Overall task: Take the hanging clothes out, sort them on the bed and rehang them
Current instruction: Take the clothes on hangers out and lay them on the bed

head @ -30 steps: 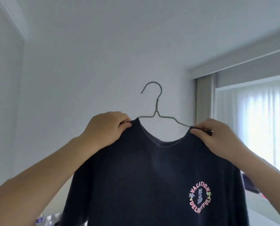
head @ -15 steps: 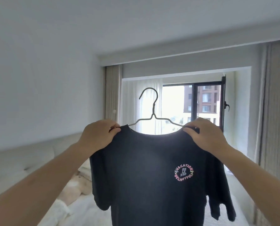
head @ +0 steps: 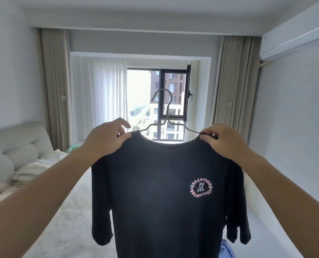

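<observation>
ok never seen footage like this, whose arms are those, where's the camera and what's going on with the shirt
There is no machine here: the arms belong to a person doing a chore with bare hands. The one camera sits on the person's head and looks forward, so you see roughly what they see, with both arms reaching out from the bottom corners.

The left hand and the right hand each pinch a shoulder of a dark t-shirt with a round pink print on its chest. The shirt hangs on a thin wire hanger, whose hook pokes up between the hands and catches on nothing, so the hands carry all the weight.

Under and to the left of the shirt lies a bed with a white cover, with pillows by the padded headboard. Straight ahead is a window with curtains.
</observation>
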